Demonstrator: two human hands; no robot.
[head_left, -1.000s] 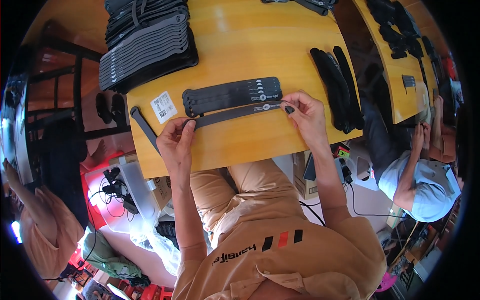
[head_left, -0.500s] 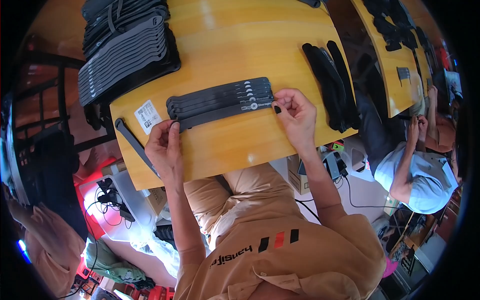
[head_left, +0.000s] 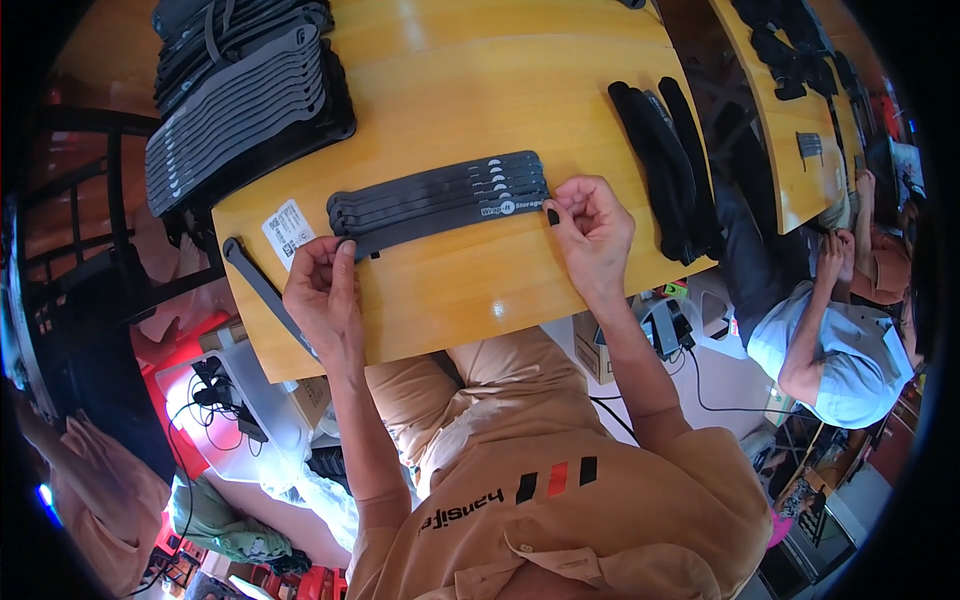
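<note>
Several dark grey straps (head_left: 420, 192) with white printing near their right ends lie overlapped in a fanned row on the table. The nearest strap (head_left: 430, 229) is stretched along the row's near side. Its left end is pinched between the thumb and fingers of my left hand (head_left: 326, 292). At its right end, my right hand (head_left: 596, 240) pinches with thumb and index finger; the fingertips cover that tip. A small black tab shows below the strap near my left fingers. A single loose strap (head_left: 268, 295) lies left of my left hand.
A white label sheet (head_left: 288, 228) lies on the wooden table (head_left: 470, 290). Bundled grey straps (head_left: 240, 115) are stacked at the far left, and black straps (head_left: 660, 165) lie along the right edge. Other people sit at both sides; a second table (head_left: 775, 150) stands at the right.
The nearest strap has shifted slightly away from me, closer against the row, with both hands still at its ends. The view has moved a little.
</note>
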